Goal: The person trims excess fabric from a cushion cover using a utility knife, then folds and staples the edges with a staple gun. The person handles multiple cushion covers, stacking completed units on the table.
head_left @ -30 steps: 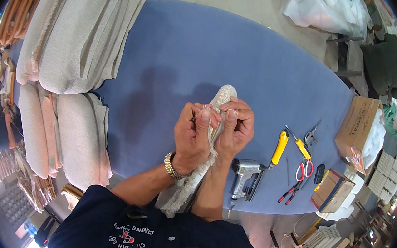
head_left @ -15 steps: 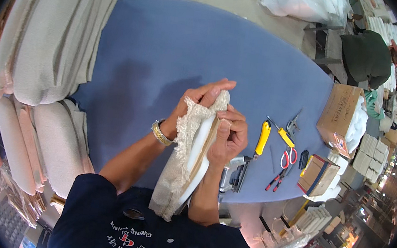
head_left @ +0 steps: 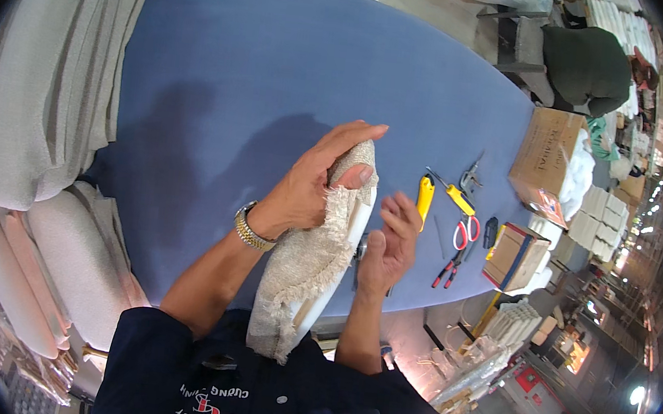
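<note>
My left hand [head_left: 311, 175] is closed around the upper end of a long padded piece [head_left: 305, 272], thumb pressed on its fabric. Beige woven cloth with a frayed edge wraps the piece; a strip of white foam [head_left: 360, 219] and a little of a brownish core show along its right side. The lower end reaches my dark shirt. My right hand [head_left: 391, 253] hovers just right of the piece, holding nothing, its fingers apart and slightly blurred. Behind that hand a metal tool is mostly hidden.
On the blue table [head_left: 282, 58], right of my hands, lie a yellow-handled cutter [head_left: 425, 200], a yellow screwdriver [head_left: 458, 198] and red-handled pliers [head_left: 446, 272]. Cardboard boxes [head_left: 540, 155] stand at the right edge. Stacked beige cushions [head_left: 48, 84] line the left.
My right hand has let go of the padded piece and moved off to its right. The left thumb now presses the cloth over the upper end, and less of the core shows.
</note>
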`<state>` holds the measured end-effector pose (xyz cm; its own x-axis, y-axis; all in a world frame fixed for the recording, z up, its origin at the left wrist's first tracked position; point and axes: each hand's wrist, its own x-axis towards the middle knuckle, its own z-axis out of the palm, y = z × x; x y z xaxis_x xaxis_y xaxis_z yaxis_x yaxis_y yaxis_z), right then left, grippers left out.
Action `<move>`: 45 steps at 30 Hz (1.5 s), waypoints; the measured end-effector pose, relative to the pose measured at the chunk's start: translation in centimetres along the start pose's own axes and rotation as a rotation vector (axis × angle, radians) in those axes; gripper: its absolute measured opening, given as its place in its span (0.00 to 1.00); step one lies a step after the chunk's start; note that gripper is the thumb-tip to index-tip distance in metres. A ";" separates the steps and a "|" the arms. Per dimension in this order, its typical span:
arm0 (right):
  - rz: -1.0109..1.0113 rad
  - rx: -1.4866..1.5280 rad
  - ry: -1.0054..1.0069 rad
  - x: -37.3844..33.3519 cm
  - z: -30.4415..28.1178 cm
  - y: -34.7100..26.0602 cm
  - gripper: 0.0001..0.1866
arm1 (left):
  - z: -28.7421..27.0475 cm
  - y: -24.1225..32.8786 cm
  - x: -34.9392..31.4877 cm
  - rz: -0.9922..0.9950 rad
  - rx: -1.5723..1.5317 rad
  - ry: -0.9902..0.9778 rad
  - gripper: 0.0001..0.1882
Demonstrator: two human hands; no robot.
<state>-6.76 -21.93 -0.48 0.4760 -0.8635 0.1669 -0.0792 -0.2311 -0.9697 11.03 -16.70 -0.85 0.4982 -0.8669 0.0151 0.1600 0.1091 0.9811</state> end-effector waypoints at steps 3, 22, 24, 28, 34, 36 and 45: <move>0.259 -0.415 -0.027 -5.1 -7.8 2.7 0.26 | 0.0 -0.1 -0.2 0.012 -0.003 0.010 0.31; 0.580 -0.091 -0.216 3.8 -10.2 -7.1 0.46 | 0.2 0.0 -0.4 0.050 0.096 -0.062 0.40; 0.504 -0.105 -0.296 6.3 -8.5 -9.5 0.43 | 0.1 -0.3 -0.4 0.024 0.086 -0.080 0.41; 0.098 -0.603 -0.772 11.2 -5.4 -12.7 0.36 | 0.0 -0.7 -0.4 0.037 0.085 -0.081 0.41; 0.113 -0.748 -0.997 14.2 -2.5 -14.0 0.33 | 0.0 -1.1 -0.1 0.073 0.044 -0.092 0.43; 0.207 -0.707 -1.002 14.6 -2.5 -14.0 0.34 | 0.1 -1.1 -0.1 0.056 0.069 -0.089 0.43; 0.232 -0.791 -1.050 16.0 -2.0 -14.3 0.35 | 1.0 -1.4 0.4 0.066 0.117 -0.087 0.43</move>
<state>0.18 -33.34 16.41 0.7982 -0.2478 -0.5490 -0.5630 -0.6312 -0.5335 10.18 -17.68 -2.02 0.4274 -0.8993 0.0920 0.0266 0.1143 0.9931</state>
